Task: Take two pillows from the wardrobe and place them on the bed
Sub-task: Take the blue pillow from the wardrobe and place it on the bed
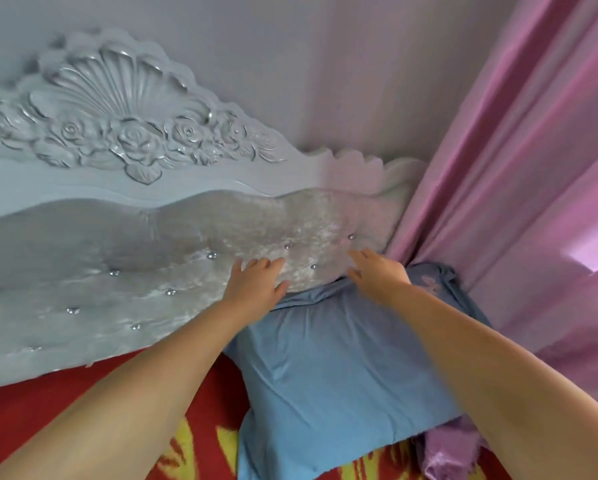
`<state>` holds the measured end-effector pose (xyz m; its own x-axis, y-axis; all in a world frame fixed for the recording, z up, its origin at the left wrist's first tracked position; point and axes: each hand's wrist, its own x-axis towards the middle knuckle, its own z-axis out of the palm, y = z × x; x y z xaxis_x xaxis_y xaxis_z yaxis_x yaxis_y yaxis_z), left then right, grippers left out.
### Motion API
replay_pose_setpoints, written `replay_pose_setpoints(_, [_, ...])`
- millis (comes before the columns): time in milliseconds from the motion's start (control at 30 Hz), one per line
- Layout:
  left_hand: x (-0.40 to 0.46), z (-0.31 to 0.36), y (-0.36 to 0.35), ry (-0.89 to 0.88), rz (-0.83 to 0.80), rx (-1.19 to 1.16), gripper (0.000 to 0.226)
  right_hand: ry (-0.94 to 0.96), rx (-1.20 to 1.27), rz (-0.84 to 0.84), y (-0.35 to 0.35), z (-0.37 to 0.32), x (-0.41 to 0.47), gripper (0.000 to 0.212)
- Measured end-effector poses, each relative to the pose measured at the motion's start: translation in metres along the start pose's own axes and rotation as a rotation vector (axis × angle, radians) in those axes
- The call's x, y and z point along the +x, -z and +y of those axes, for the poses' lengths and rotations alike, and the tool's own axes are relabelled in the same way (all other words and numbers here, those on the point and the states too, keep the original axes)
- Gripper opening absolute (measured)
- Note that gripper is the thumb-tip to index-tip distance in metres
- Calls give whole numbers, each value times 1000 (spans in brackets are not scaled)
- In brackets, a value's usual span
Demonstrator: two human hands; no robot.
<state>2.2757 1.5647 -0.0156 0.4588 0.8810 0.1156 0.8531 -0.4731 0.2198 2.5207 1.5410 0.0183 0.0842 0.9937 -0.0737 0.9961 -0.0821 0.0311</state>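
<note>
A blue pillow lies on the bed's red and yellow cover, its far end leaning against the tufted silver headboard. My left hand is at the pillow's upper left corner with fingers spread and straight, against the headboard padding. My right hand rests flat on the pillow's top edge, fingers extended. Neither hand grips anything. A second pillow and the wardrobe are out of sight.
Pink curtains hang at the right, touching the pillow's far right corner. A crumpled lilac cloth lies at the pillow's near right corner. The carved top of the headboard rises against a grey wall.
</note>
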Motion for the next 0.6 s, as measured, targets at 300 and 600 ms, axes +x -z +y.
replay_pose_setpoints(300, [19, -17, 99, -159, 34, 68, 47, -137, 29, 136, 70, -58, -31, 39])
replay_pose_setpoints(600, [33, 99, 86, -539, -95, -51, 45, -554, 50, 92, 70, 27, -158, 39])
